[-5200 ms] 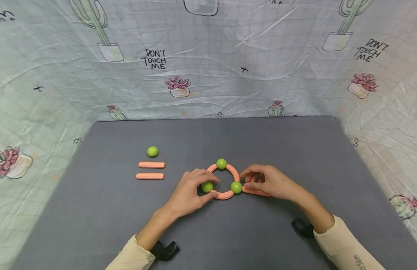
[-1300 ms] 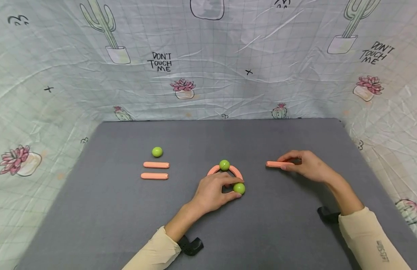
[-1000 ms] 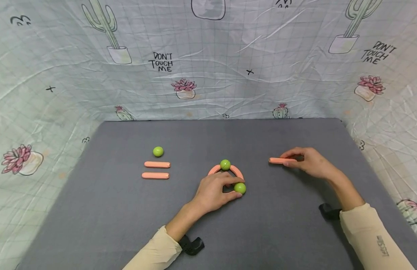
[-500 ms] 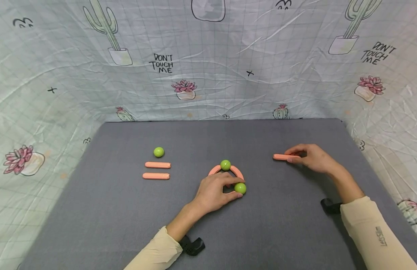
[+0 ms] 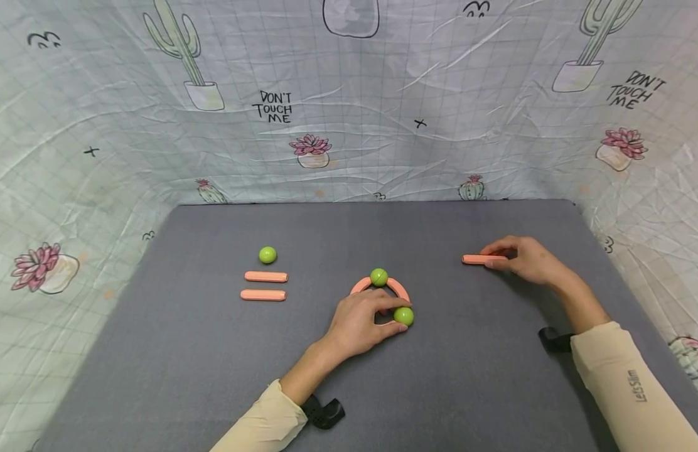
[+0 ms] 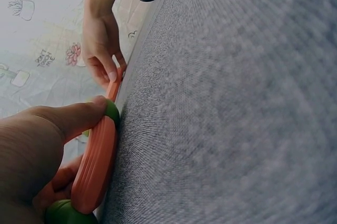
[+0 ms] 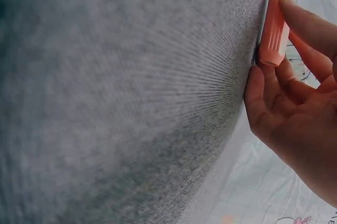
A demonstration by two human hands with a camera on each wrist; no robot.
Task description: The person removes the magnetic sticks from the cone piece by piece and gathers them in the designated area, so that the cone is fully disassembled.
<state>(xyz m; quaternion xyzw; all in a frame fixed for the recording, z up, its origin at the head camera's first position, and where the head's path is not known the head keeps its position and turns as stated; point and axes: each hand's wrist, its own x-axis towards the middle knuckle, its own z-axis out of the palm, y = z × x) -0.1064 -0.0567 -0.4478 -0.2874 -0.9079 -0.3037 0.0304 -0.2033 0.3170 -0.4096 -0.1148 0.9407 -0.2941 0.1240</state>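
In the head view, my left hand pinches a green ball at the right of a ring made of curved orange sticks and green balls. The hand covers the ring's left and front parts. Another green ball tops the ring. The left wrist view shows my thumb on the ball, with a ridged curved orange stick leading to a second green ball. Farther back and right, my right hand holds a straight orange stick between thumb and fingers, apart from the ring.
Two straight orange sticks, the upper and the lower, lie on the left of the grey table. Behind them sits a loose green ball. A printed cloth hangs along the back and sides.
My right hand has carried the straight stick away from the ring's right ball, back and to the right. My left hand has shifted from the ring's left ball to the right one.
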